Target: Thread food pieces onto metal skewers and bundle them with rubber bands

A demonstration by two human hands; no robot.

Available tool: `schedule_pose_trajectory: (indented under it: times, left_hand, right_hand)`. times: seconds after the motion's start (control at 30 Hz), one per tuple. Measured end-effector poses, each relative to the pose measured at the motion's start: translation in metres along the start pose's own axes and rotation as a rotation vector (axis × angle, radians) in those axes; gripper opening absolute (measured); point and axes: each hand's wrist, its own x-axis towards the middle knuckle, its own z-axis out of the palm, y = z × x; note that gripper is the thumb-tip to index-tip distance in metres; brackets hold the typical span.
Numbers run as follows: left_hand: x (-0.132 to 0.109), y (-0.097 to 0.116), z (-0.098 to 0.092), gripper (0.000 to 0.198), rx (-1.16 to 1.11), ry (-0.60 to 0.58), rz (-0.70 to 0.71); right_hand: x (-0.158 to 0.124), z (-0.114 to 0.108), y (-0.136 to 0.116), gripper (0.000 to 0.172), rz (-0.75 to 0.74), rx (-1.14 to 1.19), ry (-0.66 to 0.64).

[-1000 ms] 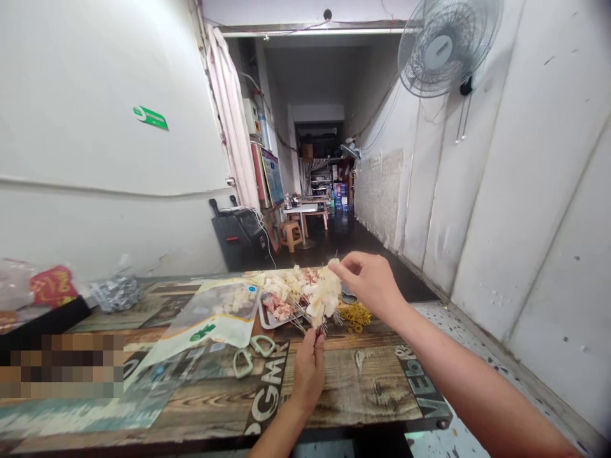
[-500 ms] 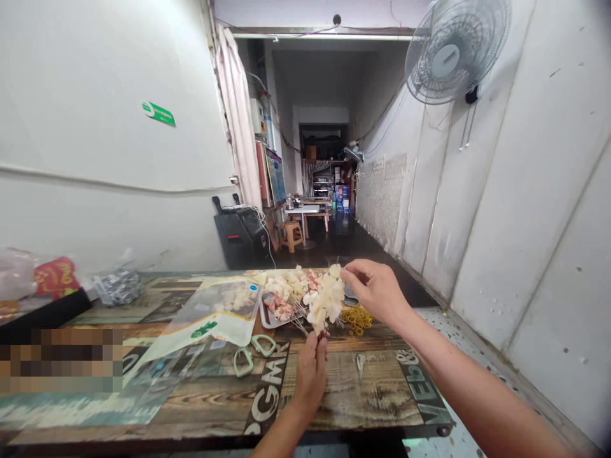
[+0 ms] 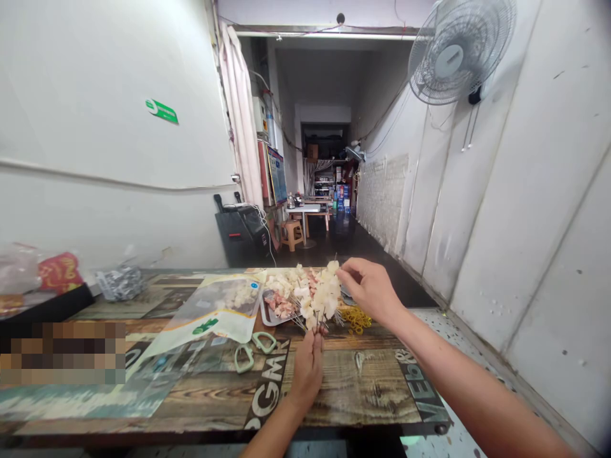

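My left hand is closed around the lower ends of thin skewers, held upright over the table. Pale, whitish food pieces are threaded on these skewers. My right hand pinches at the upper right side of the pale pieces, close to a skewer tip; its fingertips are partly hidden. Behind them a metal tray bears more skewers with pinkish meat and pale pieces. A pile of yellow rubber bands lies below my right hand. Left of my left hand are scissors with pale green handles.
A clear plastic bag with pale pieces lies left of the tray on the wood-patterned table. Farther left are a silvery bundle and a red package. A black speaker-like box stands behind the table.
My left hand has shifted slightly left and down with the skewers, which now look more spread out. My right hand stays at the upper end, slightly farther left.
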Motion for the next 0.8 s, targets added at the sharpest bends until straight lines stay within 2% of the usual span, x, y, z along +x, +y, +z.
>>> schedule_pose_trajectory:
  times: [0.1,0.3,0.4,0.5,0.57,0.67,0.73,0.8]
  left_hand:
    - [-0.003,0.001,-0.002,0.035,0.112,-0.021,0.028]
    - [0.001,0.022,0.001,0.031,0.183,-0.061,0.070]
    - [0.007,0.027,0.002,0.031,0.001,-0.071,-0.014]
    - [0.017,0.039,0.000,0.032,-0.346,-0.086,-0.181]
    - [0.024,0.053,-0.005,0.033,-0.565,-0.073,-0.248]
    - [0.033,0.073,-0.014,0.031,-0.750,-0.076,-0.233]
    - [0.035,0.079,-0.020,0.029,-0.804,-0.083,-0.224]
    - [0.036,0.081,-0.024,0.027,-0.836,-0.080,-0.227]
  right_hand:
    - [0.001,0.004,0.001,0.018,-0.024,-0.020,-0.015]
    - [0.015,0.004,-0.005,0.018,-0.067,-0.051,0.020]
    - [0.014,-0.002,-0.008,0.020,-0.093,-0.005,0.088]
    - [-0.001,0.000,-0.003,0.025,-0.044,0.040,0.116]
    - [-0.019,0.010,0.006,0.028,0.015,0.056,0.001]
    - [-0.051,0.038,0.022,0.033,0.103,0.126,-0.265]
    - [-0.071,0.057,0.028,0.035,0.195,0.268,-0.406]
    - [-0.088,0.073,0.028,0.035,0.327,0.475,-0.490]
